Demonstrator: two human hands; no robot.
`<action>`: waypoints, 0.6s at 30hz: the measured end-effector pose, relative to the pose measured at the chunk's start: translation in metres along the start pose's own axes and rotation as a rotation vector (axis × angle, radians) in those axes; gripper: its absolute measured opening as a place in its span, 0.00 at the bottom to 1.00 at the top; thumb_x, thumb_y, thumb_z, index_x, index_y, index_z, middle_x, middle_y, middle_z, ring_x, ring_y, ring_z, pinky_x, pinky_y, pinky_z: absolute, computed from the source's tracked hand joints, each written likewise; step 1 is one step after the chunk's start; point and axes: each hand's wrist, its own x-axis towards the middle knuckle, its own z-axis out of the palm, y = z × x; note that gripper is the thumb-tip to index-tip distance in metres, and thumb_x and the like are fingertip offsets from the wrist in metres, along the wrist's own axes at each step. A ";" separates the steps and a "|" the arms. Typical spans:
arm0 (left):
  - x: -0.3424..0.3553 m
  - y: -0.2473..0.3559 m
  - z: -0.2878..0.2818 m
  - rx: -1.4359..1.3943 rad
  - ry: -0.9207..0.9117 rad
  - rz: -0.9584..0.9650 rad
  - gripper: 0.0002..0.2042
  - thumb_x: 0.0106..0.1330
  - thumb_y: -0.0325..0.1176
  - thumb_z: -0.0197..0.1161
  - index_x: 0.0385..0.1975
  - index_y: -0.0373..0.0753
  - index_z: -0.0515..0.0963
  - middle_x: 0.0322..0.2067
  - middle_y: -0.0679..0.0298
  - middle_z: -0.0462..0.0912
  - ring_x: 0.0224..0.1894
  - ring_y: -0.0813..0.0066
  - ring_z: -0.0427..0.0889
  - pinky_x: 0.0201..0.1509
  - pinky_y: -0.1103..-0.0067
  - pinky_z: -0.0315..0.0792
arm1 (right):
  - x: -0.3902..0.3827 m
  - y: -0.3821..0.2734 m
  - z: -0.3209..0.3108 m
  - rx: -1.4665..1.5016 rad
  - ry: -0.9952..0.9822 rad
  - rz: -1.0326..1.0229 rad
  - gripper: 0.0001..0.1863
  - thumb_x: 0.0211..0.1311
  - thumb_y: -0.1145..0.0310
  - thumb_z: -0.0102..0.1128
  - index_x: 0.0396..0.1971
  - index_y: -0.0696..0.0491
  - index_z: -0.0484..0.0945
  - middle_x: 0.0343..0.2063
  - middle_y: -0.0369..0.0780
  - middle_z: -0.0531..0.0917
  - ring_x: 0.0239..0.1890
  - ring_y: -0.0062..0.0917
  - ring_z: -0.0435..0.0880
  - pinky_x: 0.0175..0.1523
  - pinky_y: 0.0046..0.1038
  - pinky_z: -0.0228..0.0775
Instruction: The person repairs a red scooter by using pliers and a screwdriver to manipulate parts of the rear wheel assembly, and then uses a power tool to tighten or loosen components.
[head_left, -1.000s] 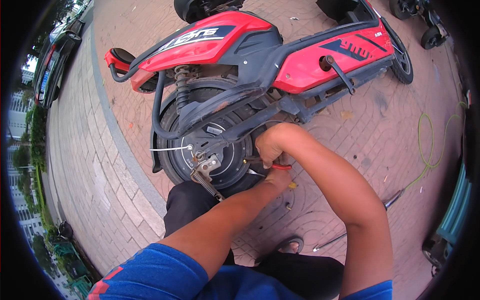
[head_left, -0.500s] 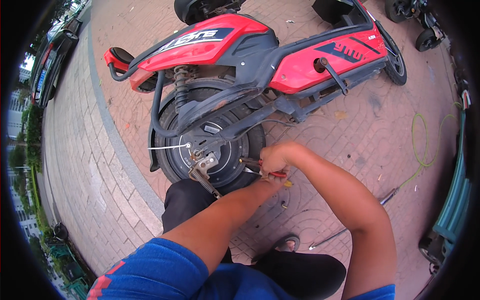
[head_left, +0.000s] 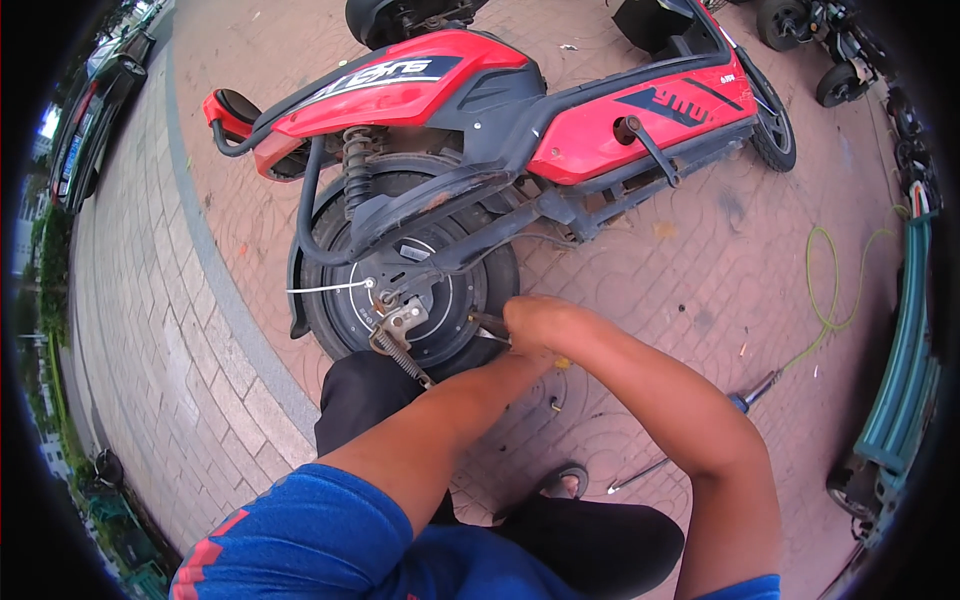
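A red and black electric scooter (head_left: pixel 420 75) lies on its side in front of me, with its rear wheel (head_left: pixel 497 275) nearest my hands. My right hand (head_left: pixel 540 322) is closed round pliers (head_left: pixel 484 320), whose jaws are at the wheel's lower right side, by the hub's edge. My left hand (head_left: pixel 533 352) is just below, against the right one; its fingers are mostly hidden. Beside the jaws, a thin pale strip shows at the tyre. On the hub are a metal bracket (head_left: pixel 403 319), a coil spring (head_left: pixel 398 352) and a white rod (head_left: pixel 325 289).
A yellow-green hose (head_left: pixel 822 300) runs to a metal wand (head_left: pixel 745 398) on the red paving at right. Past it stands a green bench (head_left: pixel 900 350). Small bits, one dark and yellow (head_left: pixel 557 403), lie near my foot (head_left: pixel 568 482). Other vehicles stand at the upper right; a dark car (head_left: pixel 95 125) is far left.
My right hand has turned over the pliers, so their red handles, visible before, are now covered. The jaws stay by the hub's edge. The whole view has shifted slightly.
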 end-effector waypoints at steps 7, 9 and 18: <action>-0.003 0.000 0.002 -0.018 0.015 -0.007 0.25 0.73 0.37 0.53 0.69 0.39 0.68 0.68 0.54 0.72 0.67 0.53 0.75 0.70 0.57 0.69 | 0.005 -0.002 0.022 -0.070 0.196 -0.043 0.12 0.62 0.71 0.63 0.40 0.57 0.91 0.44 0.52 0.91 0.50 0.44 0.91 0.52 0.40 0.85; -0.002 0.004 -0.001 -0.017 0.015 0.002 0.24 0.73 0.37 0.53 0.69 0.39 0.68 0.68 0.54 0.73 0.67 0.53 0.76 0.69 0.57 0.70 | 0.002 0.001 0.013 -0.009 0.105 -0.014 0.12 0.61 0.71 0.62 0.39 0.59 0.91 0.42 0.51 0.91 0.48 0.43 0.92 0.50 0.40 0.84; 0.000 0.003 0.000 -0.037 0.031 0.000 0.23 0.73 0.37 0.54 0.66 0.40 0.71 0.65 0.55 0.75 0.65 0.54 0.78 0.67 0.58 0.71 | 0.033 0.009 -0.021 0.026 -0.192 -0.001 0.13 0.58 0.71 0.57 0.31 0.62 0.89 0.30 0.52 0.89 0.30 0.41 0.90 0.37 0.42 0.83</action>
